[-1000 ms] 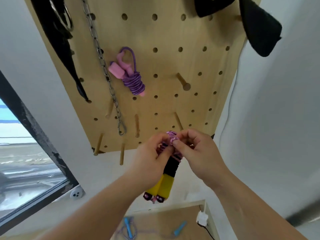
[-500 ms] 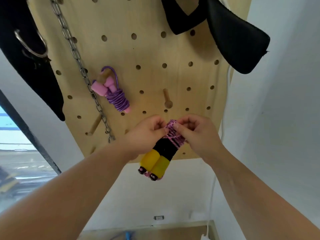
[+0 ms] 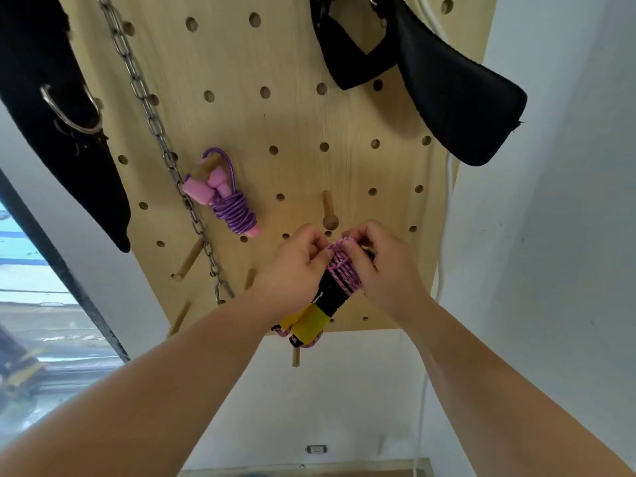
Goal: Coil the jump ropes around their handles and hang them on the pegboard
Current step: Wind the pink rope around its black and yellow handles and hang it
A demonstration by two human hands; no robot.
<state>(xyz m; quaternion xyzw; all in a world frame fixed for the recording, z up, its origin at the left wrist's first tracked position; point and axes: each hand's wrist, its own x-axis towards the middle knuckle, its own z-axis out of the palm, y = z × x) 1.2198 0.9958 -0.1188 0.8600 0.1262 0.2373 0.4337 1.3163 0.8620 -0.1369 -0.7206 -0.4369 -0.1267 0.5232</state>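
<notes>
Both my hands hold a jump rope [image 3: 332, 294] with black-and-yellow handles and a pink patterned cord coiled round them. My left hand [image 3: 292, 270] grips the bundle from the left and pinches the cord's top loop. My right hand [image 3: 382, 266] pinches the same loop from the right. The loop sits just below a wooden peg [image 3: 329, 213] on the pegboard [image 3: 296, 132]. A second rope [image 3: 227, 197], pink handles wrapped in purple cord, hangs by its loop from a peg to the left.
A metal chain [image 3: 161, 142] hangs down the board's left side. Black padded straps hang at the top left [image 3: 58, 108] and top right [image 3: 447, 80]. Several bare pegs stick out along the board's lower part. A white wall stands to the right, a window at the left.
My hands have lifted the coiled rope up the board, from below its bottom edge to just under the middle peg. The view has tilted upward.
</notes>
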